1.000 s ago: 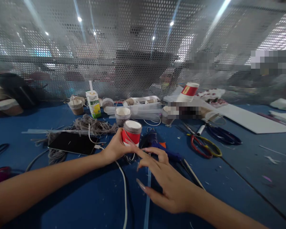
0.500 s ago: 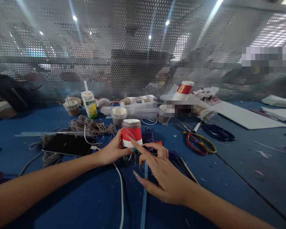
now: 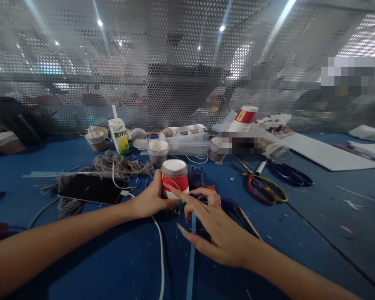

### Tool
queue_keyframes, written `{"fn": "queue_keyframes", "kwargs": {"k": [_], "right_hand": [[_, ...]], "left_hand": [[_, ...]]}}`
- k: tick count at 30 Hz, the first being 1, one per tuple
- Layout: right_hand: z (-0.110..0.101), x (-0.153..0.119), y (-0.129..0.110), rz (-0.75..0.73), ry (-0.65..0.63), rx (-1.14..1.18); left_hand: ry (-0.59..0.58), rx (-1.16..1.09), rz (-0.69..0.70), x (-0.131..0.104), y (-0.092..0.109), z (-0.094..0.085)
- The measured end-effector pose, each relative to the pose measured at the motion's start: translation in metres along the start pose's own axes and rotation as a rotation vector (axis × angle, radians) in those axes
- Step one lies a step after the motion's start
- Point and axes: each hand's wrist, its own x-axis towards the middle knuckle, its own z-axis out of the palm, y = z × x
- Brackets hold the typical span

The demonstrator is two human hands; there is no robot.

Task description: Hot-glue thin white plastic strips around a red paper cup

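Note:
A red and white paper cup [image 3: 179, 183] with grey cord wound round its upper part is held above the blue table by my left hand [image 3: 151, 198], whose fingers wrap its left side. My right hand [image 3: 212, 227] is at the cup's right front, fingers apart, with the index fingertip against the red band. A loose bit of cord lies across the band there. Behind the cup stands a small cord-wrapped cup with a thin handle [image 3: 158, 153]. Grey cord [image 3: 121, 164] lies in a heap to the left.
A black phone [image 3: 89, 188] with a white cable [image 3: 161, 258] lies left. A drink carton [image 3: 119, 137] stands behind. Scissors with red and yellow handles [image 3: 262, 189], blue-handled scissors [image 3: 290, 173] and a white board [image 3: 331, 154] are right. A perforated metal screen [image 3: 181, 83] rises behind.
The held cup has tipped slightly towards me and sits a little lower, so more of its top shows. My hands keep nearly the same pose. The whole view has shifted slightly.

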Motion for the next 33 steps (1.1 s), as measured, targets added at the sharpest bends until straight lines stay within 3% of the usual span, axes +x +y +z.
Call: {"fn": "queue_keyframes", "kwargs": {"k": [18, 24, 33], "right_hand": [[-0.007, -0.005, 0.003, -0.045, 0.210, -0.088], [-0.008, -0.007, 0.004, -0.056, 0.195, -0.065], [-0.005, -0.007, 0.001, -0.087, 0.146, 0.056]], "left_hand": [[-0.068, -0.190, -0.069, -0.002, 0.007, 0.002], [-0.116, -0.209, -0.077, -0.002, 0.012, -0.002], [-0.079, -0.268, -0.047, 0.001, 0.010, 0.000]]}}
